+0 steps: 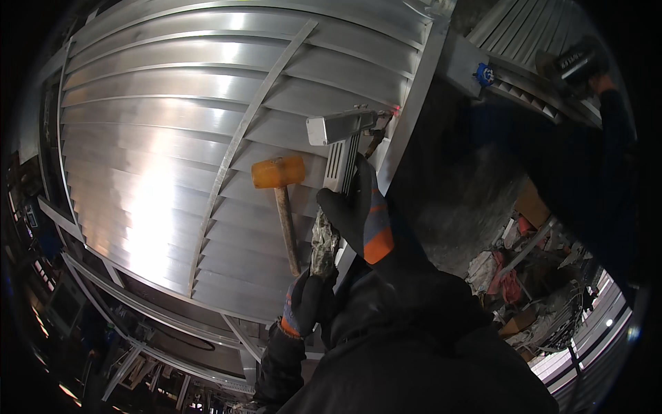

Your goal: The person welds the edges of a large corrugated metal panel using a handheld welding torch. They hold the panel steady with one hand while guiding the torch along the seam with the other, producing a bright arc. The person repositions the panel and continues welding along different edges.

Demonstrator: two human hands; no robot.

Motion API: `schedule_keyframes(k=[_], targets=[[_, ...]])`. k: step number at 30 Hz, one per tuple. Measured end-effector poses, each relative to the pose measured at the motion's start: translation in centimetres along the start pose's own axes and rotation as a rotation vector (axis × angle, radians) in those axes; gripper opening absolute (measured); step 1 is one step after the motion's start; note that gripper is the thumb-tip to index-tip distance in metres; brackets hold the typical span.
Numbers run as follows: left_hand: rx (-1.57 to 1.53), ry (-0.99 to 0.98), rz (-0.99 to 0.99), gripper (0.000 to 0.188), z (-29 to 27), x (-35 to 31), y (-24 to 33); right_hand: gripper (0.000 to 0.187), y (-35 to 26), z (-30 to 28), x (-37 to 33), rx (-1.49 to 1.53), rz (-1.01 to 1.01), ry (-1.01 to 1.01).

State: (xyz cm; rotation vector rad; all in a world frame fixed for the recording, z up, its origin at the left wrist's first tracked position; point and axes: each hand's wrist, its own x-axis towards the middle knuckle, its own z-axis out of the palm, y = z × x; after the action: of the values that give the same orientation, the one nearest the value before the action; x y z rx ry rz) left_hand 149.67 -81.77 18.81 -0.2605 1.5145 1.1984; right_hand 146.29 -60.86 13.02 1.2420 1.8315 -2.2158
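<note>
A silver handheld welding gun (pixel 341 162) points at the frame edge of a slatted metal panel (pixel 165 117). A small red light spot shows by its tip. My right hand (pixel 356 210), in a black, grey and orange glove, is closed around its ribbed grip. Below it, my left hand (pixel 303 303), gloved alike, is closed on the gun's wrapped cable (pixel 323 247); its fingers are partly hidden. Left of the gun, a mallet (pixel 278 172) with an amber head and wooden handle lies on the slats, its handle end close to my left hand.
At the upper right, a co-worker's hand (pixel 603 83) holds a black cylindrical tool (pixel 578 62) over another slatted panel (pixel 517 27). A blue round object (pixel 484 74) sits on that frame. Scrap, red cloth (pixel 507 279) and cardboard (pixel 531 205) litter the right. Metal rails (pixel 138 303) run along the lower left.
</note>
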Motion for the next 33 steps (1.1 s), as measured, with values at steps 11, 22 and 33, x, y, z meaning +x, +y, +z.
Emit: schedule_keyframes(k=[11,22,33], targets=[[0.130,-0.009,0.149,0.039,0.2,0.8,0.6,0.056,0.5,-0.5,0.4,0.051,-0.001,-0.021],[0.178,0.040,0.289,0.038,0.3,1.1,-0.5,0.056,0.9,-0.2,0.4,0.087,0.004,0.009],[0.095,0.089,0.277,0.044,0.6,1.1,-1.1,0.055,-0.3,0.1,0.1,0.118,0.086,0.009]])
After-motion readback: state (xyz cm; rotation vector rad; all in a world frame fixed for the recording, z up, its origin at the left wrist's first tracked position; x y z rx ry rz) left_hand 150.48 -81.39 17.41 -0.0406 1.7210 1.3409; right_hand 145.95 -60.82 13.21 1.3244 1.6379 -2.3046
